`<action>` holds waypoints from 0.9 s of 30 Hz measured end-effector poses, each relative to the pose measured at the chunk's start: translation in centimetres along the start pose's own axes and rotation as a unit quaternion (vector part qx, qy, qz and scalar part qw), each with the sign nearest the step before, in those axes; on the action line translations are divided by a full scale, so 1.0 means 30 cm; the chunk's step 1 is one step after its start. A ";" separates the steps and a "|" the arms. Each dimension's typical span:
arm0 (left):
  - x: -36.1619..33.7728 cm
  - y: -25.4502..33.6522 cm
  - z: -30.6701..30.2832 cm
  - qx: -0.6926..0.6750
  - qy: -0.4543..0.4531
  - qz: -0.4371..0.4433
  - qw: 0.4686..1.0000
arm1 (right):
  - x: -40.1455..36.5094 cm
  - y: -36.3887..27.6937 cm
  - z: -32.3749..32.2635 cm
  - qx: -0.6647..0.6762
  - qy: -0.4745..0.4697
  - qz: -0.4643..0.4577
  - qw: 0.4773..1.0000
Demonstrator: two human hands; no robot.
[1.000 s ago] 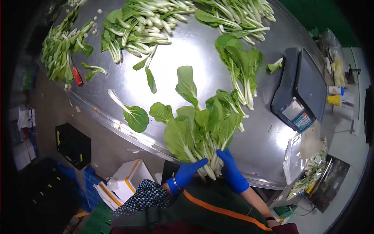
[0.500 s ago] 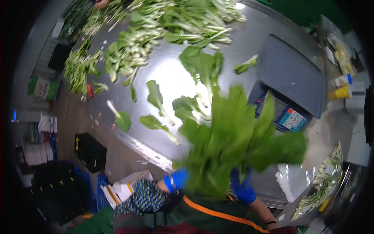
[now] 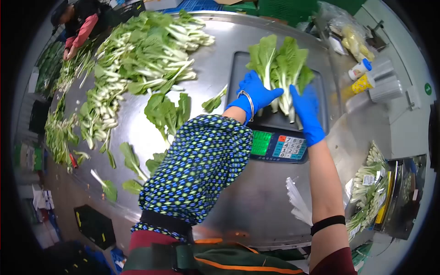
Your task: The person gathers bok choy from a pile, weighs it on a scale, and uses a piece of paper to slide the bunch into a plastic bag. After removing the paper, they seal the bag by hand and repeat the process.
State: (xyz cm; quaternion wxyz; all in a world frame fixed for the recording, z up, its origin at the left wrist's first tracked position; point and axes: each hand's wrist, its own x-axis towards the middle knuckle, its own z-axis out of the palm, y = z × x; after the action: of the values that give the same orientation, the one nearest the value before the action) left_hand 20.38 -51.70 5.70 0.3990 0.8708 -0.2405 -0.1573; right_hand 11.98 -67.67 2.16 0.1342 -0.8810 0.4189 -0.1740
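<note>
In the head view, a bunch of bok choy (image 3: 283,68) lies between the left hand (image 3: 259,94) and the right hand (image 3: 308,110), on the dark tray (image 3: 240,62) of a digital scale. Its long axis runs away from the person: broad leaves beyond the fingertips, pale stalk ends back between the hands. The stalk ends sit nearer the right hand. Both hands are spread wide, thumbs toward the stalks, neither wrapped around the bunch; whether the fingers press on it cannot be told.

The leaves are soft, crinkled and bright green; the stalks are smooth, white and ribbed. The tray is matte with rounded corners. Below the fingers are the lit green display (image 3: 261,142) and a keypad (image 3: 289,147) of small square keys. Both hands wear thin blue gloves; a shiny metal bracelet (image 3: 248,101) circles the left wrist.

To the left of the left hand's fingers, a single leaf (image 3: 212,103) lies on the brushed metal table (image 3: 256,197), with a large tangled heap of greens (image 3: 153,50) farther off. Nearer the person than the right hand are crumpled clear plastic bags (image 3: 298,201). Another person's hands (image 3: 69,53) are well apart, at far left.
</note>
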 end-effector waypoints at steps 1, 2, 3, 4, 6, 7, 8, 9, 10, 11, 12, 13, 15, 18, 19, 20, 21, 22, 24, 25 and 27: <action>-0.051 -0.019 -0.041 -0.068 0.015 0.017 0.997 | -0.025 0.011 0.001 0.011 0.060 -0.004 0.998; -0.130 -0.038 -0.110 -0.109 0.063 0.008 0.992 | -0.090 -0.007 -0.073 0.131 0.083 -0.082 0.985; -0.227 -0.080 -0.186 -0.146 0.113 -0.006 0.983 | -0.185 -0.030 -0.183 0.254 0.098 -0.152 0.950; -0.329 -0.174 -0.271 -0.128 0.159 0.031 0.979 | -0.306 -0.067 -0.245 0.357 0.064 -0.130 0.923; -0.555 -0.389 -0.440 -0.104 0.251 0.040 0.962 | -0.569 -0.074 -0.255 0.449 -0.048 -0.134 0.882; -0.671 -0.585 -0.457 0.006 0.330 0.007 0.944 | -0.725 -0.008 -0.147 0.421 -0.175 -0.134 0.880; -0.812 -0.769 -0.448 0.104 0.306 -0.049 0.945 | -0.841 -0.120 -0.151 0.390 -0.277 -0.194 0.856; -0.956 -0.848 -0.419 0.080 0.206 -0.165 0.961 | -0.939 -0.176 -0.103 0.372 -0.386 -0.182 0.824; -1.068 -0.834 -0.403 0.141 0.161 -0.131 0.968 | -1.050 -0.182 0.015 0.339 -0.391 -0.226 0.825; -1.152 -0.815 -0.388 0.200 0.114 -0.096 0.968 | -1.111 -0.234 0.065 0.286 -0.359 -0.283 0.842; -1.208 -0.801 -0.379 0.259 0.079 -0.066 0.960 | -1.152 -0.280 0.095 0.230 -0.325 -0.338 0.853; -1.246 -0.788 -0.375 0.315 0.042 -0.033 0.947 | -1.170 -0.317 0.116 0.227 -0.328 -0.342 0.851; -1.286 -0.775 -0.386 0.359 -0.035 0.045 0.932 | -1.188 -0.386 0.156 0.053 -0.324 -0.410 0.851; -1.333 -0.889 -0.453 0.354 -0.113 0.067 0.926 | -1.162 -0.387 0.162 0.207 -0.340 -0.421 0.815; -1.338 -0.921 -0.474 0.350 -0.177 0.052 0.918 | -1.144 -0.403 0.138 0.294 -0.363 -0.412 0.782; -1.332 -0.901 -0.520 0.379 -0.107 0.094 0.914 | -1.138 -0.418 0.127 0.285 -0.362 -0.413 0.786; -1.303 -0.888 -0.555 0.371 -0.107 0.104 0.917 | -1.130 -0.425 0.114 0.227 -0.317 -0.393 0.833; -1.258 -0.877 -0.587 0.407 -0.063 0.128 0.902 | -1.120 -0.427 0.103 0.166 -0.268 -0.370 0.874; -1.149 -0.912 -0.607 0.435 -0.020 0.166 0.885 | -1.158 -0.437 0.165 0.105 -0.205 -0.375 0.898; -1.105 -0.931 -0.604 0.447 -0.038 0.187 0.874 | -1.182 -0.442 0.211 0.053 -0.149 -0.378 0.912; -1.051 -0.955 -0.604 0.379 -0.180 0.159 0.893 | -1.190 -0.430 0.273 0.084 -0.301 -0.317 0.896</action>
State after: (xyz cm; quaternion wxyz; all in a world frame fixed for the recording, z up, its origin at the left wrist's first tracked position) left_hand 10.91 -7.10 -2.33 0.0080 0.8626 -0.4852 -0.1428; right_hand 3.33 -31.00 -7.23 0.2654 -0.9627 0.0412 0.0311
